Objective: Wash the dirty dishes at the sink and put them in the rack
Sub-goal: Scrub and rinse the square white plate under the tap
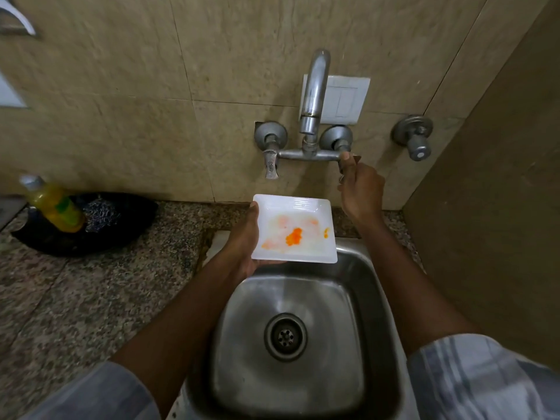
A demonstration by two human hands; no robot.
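The left hand (242, 237) grips the stained white plate (295, 228) by its edge, holding it over the sink (303, 298) below the tap (313, 92). The right hand (359, 189) seems curled around the tap handle (344, 163), probably to start water.

Beige marble-look wall tiles (121, 86), thin dark grout lines. White switch plate (345, 98) mounted on the wall. Plain brown side panel (500, 207) at right, meeting the tiles in a corner. Speckled granite worktop (75, 298) at left. Chrome fitting (16, 18) at upper left, possibly a hook. Light dim, even.
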